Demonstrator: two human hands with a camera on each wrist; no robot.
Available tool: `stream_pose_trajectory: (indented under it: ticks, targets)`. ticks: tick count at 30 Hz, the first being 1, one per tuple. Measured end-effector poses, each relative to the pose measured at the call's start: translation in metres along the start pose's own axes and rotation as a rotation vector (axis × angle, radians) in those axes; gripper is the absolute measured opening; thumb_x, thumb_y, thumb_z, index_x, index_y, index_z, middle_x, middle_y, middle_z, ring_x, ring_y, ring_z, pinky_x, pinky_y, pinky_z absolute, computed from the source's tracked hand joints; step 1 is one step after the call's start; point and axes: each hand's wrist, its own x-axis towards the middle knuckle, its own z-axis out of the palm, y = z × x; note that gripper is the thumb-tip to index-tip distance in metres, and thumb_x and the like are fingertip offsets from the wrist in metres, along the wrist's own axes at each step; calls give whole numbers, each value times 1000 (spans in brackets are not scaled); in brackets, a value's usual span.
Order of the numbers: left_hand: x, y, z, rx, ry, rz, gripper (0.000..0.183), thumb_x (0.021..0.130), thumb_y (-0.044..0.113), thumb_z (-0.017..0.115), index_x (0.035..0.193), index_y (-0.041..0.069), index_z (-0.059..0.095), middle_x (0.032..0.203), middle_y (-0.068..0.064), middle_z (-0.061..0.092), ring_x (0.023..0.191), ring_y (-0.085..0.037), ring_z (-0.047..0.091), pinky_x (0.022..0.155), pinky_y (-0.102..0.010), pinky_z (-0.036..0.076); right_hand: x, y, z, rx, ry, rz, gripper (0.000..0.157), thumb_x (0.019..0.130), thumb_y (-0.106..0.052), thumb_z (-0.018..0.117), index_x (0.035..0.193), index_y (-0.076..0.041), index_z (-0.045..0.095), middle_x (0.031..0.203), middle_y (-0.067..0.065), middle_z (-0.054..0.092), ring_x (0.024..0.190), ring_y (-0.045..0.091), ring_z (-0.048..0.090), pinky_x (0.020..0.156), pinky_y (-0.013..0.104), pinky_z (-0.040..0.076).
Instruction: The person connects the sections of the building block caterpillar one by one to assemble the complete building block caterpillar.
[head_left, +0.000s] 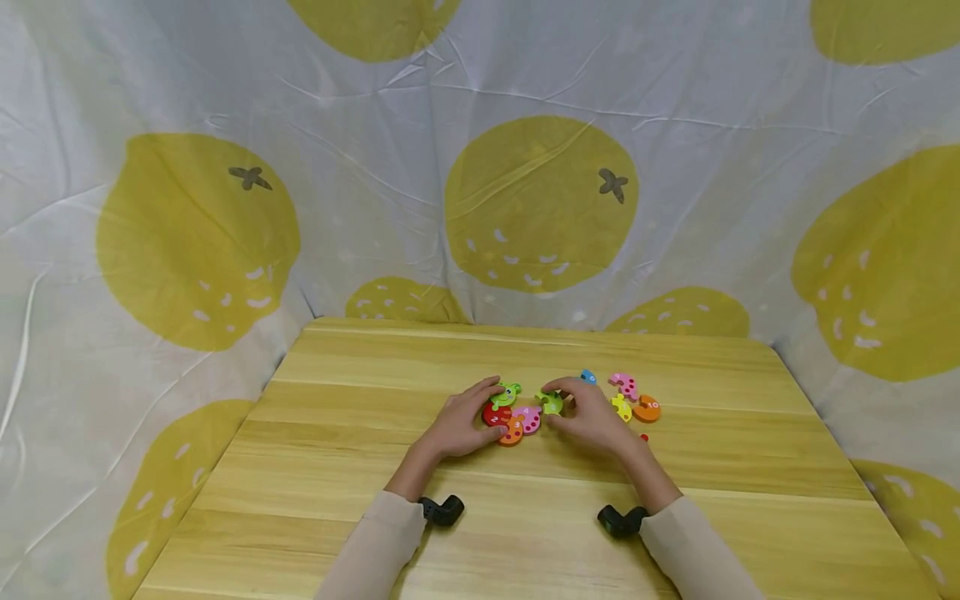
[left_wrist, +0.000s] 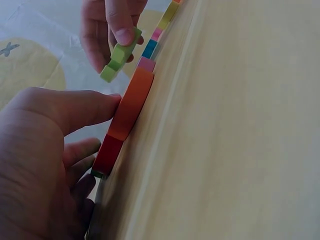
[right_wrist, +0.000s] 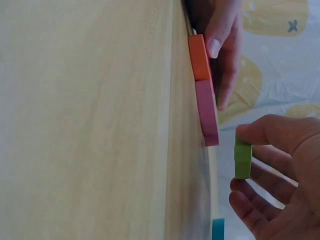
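My right hand (head_left: 592, 415) pinches a green puzzle piece (head_left: 552, 403) between thumb and fingers. The right wrist view has this green piece (right_wrist: 243, 159) raised off the table, apart from the pink piece. My left hand (head_left: 465, 421) holds a cluster of joined pieces on the table, its thumb on the orange piece (head_left: 511, 432) numbered 3 and its fingers at the green head piece (head_left: 506, 395) with an eye. Between them lies the red piece (head_left: 495, 414) numbered 2. A pink piece (head_left: 528, 418) numbered 4 forms the cluster's right side, facing the right hand.
Beyond the right hand lie loose puzzle pieces: blue (head_left: 588, 377), pink (head_left: 625, 385), yellow (head_left: 621, 407) and an orange one (head_left: 647, 408) numbered 10. A bit of red (head_left: 644, 437) shows beside the right wrist. A lemon-print cloth (head_left: 540, 83) hangs behind the wooden table (head_left: 525, 533).
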Motion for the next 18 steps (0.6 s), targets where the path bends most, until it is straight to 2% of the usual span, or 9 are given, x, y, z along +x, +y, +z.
stream_pose_trajectory:
  ticks: [11, 18]
  targets:
    - [2, -2, -1, -8, -13, 3, 69, 94, 39, 67, 156, 17, 46, 170, 1, 30, 155, -26, 34, 120, -53, 29, 4, -2, 3, 29, -59, 30, 41, 88, -13, 80, 128, -13, 69, 129, 3, 68, 109, 20, 61, 94, 42, 52]
    - [0, 0, -5, -65, -17, 13, 67, 92, 29, 68, 154, 11, 48, 168, -5, 33, 154, -30, 35, 119, -60, 28, 6, 0, 9, 30, -91, 32, 41, 89, -12, 79, 128, -14, 70, 132, 2, 68, 107, 19, 59, 95, 41, 51]
